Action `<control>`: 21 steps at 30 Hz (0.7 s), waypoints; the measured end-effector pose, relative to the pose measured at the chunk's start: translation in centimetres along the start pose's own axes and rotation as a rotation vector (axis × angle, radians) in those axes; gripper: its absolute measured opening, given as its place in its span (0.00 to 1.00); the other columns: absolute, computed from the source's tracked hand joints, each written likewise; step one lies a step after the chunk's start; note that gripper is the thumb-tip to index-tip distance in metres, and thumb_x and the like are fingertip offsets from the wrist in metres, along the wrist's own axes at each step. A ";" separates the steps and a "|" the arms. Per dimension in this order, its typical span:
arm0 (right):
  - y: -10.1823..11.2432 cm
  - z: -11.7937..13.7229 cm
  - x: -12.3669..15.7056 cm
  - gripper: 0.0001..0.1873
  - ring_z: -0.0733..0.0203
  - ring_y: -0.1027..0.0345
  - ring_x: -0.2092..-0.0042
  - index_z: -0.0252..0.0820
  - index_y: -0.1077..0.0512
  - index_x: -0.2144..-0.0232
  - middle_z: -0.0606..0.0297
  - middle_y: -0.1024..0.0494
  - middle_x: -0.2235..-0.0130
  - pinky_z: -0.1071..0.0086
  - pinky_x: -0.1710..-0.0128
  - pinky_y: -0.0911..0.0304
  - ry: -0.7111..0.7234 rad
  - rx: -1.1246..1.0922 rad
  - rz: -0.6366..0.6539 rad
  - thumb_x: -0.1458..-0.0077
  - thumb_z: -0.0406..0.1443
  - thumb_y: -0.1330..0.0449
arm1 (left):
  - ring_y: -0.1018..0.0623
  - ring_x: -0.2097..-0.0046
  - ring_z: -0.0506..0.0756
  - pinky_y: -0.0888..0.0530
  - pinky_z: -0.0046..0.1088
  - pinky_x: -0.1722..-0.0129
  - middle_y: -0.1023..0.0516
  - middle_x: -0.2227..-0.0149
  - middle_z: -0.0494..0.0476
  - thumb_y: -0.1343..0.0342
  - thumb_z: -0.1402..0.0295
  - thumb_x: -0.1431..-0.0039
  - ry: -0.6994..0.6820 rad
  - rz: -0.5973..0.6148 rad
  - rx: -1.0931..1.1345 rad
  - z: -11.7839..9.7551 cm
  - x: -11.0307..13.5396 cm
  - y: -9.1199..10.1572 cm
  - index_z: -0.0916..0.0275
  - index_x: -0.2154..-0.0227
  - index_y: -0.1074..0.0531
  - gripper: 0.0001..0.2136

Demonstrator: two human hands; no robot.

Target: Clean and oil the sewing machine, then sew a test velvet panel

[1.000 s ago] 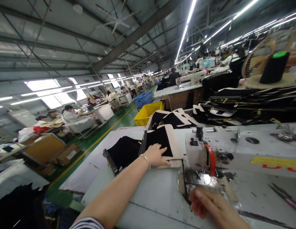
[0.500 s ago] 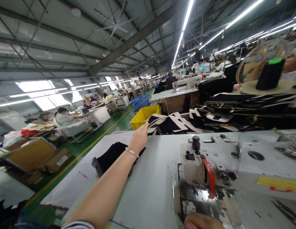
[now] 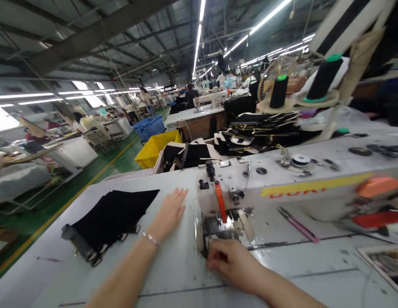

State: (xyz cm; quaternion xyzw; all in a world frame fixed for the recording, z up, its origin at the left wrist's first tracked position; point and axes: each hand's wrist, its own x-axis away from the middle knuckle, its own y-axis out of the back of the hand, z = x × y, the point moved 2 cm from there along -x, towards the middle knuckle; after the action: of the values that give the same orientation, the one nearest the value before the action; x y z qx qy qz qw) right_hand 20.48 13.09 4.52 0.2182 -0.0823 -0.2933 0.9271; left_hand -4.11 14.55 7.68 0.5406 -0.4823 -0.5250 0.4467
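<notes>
My left hand [image 3: 170,214] is over the pale table, left of the sewing machine [image 3: 218,192]; its fingers are stretched out and it holds nothing. Below the machine's needle area, my right hand [image 3: 234,262] is closed with curled fingers; whatever they may pinch is hidden. To the left of my left hand lies a stack of black fabric pieces [image 3: 117,216] with small rings along its near edge and a dark grey rolled end [image 3: 78,244]. A pair of pink-handled tweezers [image 3: 298,224] rests on the machine bed, to the right of my right hand.
Behind the table edge are black and cream pieces [image 3: 199,154] and a pile of zippered black pieces [image 3: 250,132]. A yellow bin [image 3: 157,147] and a blue crate [image 3: 150,127] stand beyond. Black thread cones [image 3: 278,92] rise behind the machine. Other people work farther off.
My left hand has let go of a strap-like piece at the pile and come back over the table. The view has turned right, and more of my right hand shows.
</notes>
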 end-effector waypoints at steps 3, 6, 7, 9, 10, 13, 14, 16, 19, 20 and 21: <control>1.9 -0.1 2.0 0.24 0.69 0.40 0.73 0.38 0.35 0.81 0.68 0.32 0.78 0.73 0.72 0.48 0.005 0.173 -0.163 0.39 0.48 0.44 | 0.45 0.30 0.58 0.43 0.47 0.33 0.39 0.33 0.61 0.59 0.69 0.32 0.049 -0.023 0.128 -1.3 7.9 -0.3 0.59 0.35 0.43 0.24; 6.5 -2.2 5.4 0.23 0.60 0.35 0.63 0.40 0.29 0.72 0.61 0.26 0.68 0.65 0.59 0.41 -0.014 0.388 -0.413 0.34 0.48 0.52 | 0.45 0.30 0.59 0.43 0.49 0.32 0.39 0.33 0.60 0.59 0.67 0.31 0.110 -0.049 0.204 -2.6 13.1 -1.3 0.58 0.34 0.43 0.23; 8.4 -3.4 6.5 0.20 0.55 0.34 0.57 0.40 0.27 0.68 0.58 0.25 0.63 0.60 0.53 0.41 -0.023 0.461 -0.488 0.35 0.47 0.50 | 0.45 0.30 0.59 0.42 0.50 0.33 0.39 0.33 0.60 0.59 0.66 0.31 0.127 -0.058 0.217 -3.0 14.1 -1.7 0.58 0.35 0.43 0.23; 11.9 -6.4 8.3 0.17 0.47 0.36 0.51 0.39 0.25 0.61 0.53 0.24 0.55 0.51 0.46 0.44 -0.039 0.595 -0.596 0.37 0.43 0.49 | 0.45 0.30 0.58 0.41 0.49 0.33 0.40 0.33 0.60 0.60 0.66 0.30 0.133 -0.059 0.238 -4.0 14.8 -2.3 0.58 0.35 0.42 0.23; 13.3 -7.9 8.9 0.17 0.45 0.36 0.49 0.38 0.24 0.58 0.51 0.25 0.52 0.48 0.45 0.45 -0.045 0.650 -0.622 0.38 0.40 0.50 | 0.46 0.30 0.58 0.41 0.48 0.33 0.41 0.32 0.59 0.61 0.66 0.30 0.117 -0.047 0.244 -4.6 14.8 -2.6 0.58 0.34 0.43 0.23; 15.8 -11.4 9.8 0.19 0.49 0.33 0.50 0.38 0.24 0.55 0.53 0.23 0.53 0.52 0.46 0.40 -0.053 0.776 -0.631 0.38 0.35 0.52 | 0.51 0.29 0.58 0.44 0.48 0.32 0.47 0.30 0.57 0.61 0.64 0.29 0.024 0.012 0.220 -6.4 13.8 -3.2 0.57 0.32 0.47 0.24; 16.2 -11.9 10.0 0.19 0.50 0.32 0.50 0.38 0.24 0.54 0.54 0.23 0.53 0.54 0.46 0.39 -0.056 0.809 -0.636 0.38 0.35 0.52 | 0.52 0.28 0.58 0.45 0.50 0.32 0.49 0.29 0.57 0.60 0.63 0.29 0.007 0.021 0.194 -6.8 13.4 -3.5 0.57 0.32 0.49 0.25; 16.0 -12.3 10.4 0.19 0.49 0.33 0.49 0.38 0.24 0.53 0.53 0.24 0.52 0.54 0.46 0.39 -0.066 0.862 -0.666 0.37 0.36 0.52 | 0.54 0.28 0.60 0.46 0.52 0.32 0.52 0.29 0.58 0.60 0.62 0.30 0.012 0.016 0.125 -6.9 12.6 -3.9 0.59 0.32 0.50 0.26; 14.1 -11.8 11.6 0.20 0.48 0.32 0.49 0.39 0.26 0.52 0.53 0.25 0.51 0.54 0.47 0.39 -0.070 0.877 -0.726 0.36 0.42 0.51 | 0.52 0.28 0.61 0.45 0.48 0.32 0.49 0.29 0.59 0.59 0.62 0.30 0.126 -0.026 -0.031 -4.6 11.8 -3.8 0.62 0.33 0.46 0.25; 13.1 -11.6 12.1 0.20 0.49 0.30 0.52 0.40 0.26 0.53 0.55 0.24 0.52 0.56 0.51 0.37 -0.065 0.862 -0.731 0.36 0.45 0.51 | 0.50 0.29 0.61 0.45 0.47 0.32 0.47 0.30 0.60 0.59 0.63 0.30 0.191 -0.042 -0.093 -3.1 11.7 -3.3 0.63 0.34 0.44 0.24; 12.1 -11.4 12.7 0.20 0.52 0.28 0.55 0.43 0.26 0.57 0.58 0.23 0.55 0.59 0.56 0.35 -0.057 0.838 -0.729 0.36 0.47 0.51 | 0.48 0.29 0.62 0.45 0.47 0.32 0.46 0.31 0.62 0.58 0.64 0.30 0.265 -0.063 -0.145 -1.3 11.7 -2.5 0.65 0.35 0.42 0.24</control>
State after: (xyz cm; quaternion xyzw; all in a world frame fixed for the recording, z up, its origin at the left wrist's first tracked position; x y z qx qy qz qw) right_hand 40.15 18.65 0.10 0.5748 -0.1360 -0.5432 0.5967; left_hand -2.88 3.30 3.71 0.5863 -0.3628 -0.4962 0.5276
